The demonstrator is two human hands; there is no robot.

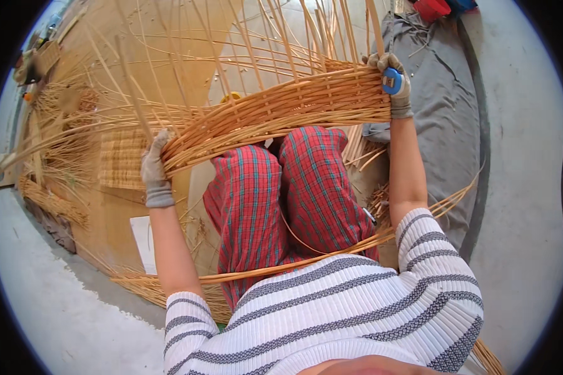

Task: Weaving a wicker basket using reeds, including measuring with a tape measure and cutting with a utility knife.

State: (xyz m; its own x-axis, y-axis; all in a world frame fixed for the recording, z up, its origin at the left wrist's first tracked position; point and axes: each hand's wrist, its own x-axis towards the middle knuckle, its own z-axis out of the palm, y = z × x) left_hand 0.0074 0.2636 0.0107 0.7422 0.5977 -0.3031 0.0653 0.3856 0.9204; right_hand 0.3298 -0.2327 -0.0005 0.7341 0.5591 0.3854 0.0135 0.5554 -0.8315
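Note:
A long woven wicker panel (pixel 275 103), with upright stakes rising from its far edge, spans the space above my knees. My left hand (pixel 153 164), in a pale work glove with a grey cuff, is closed around the panel's left end. At the right end, my gloved right hand (pixel 399 100) is closed on a blue tape measure (pixel 392 81) and held against the panel's corner. A narrow strip, seemingly the measure's blade, runs up from that hand beside the last stake. Whether the right fingers also grip the wicker is hidden.
Loose willow rods (pixel 62 128) lie in heaps at the left, beside a woven mat (pixel 120 159). More long rods (pixel 306 261) cross my lap. Grey cloth (pixel 441 125) covers the floor at the right, and a red object (pixel 431 9) sits at the far right.

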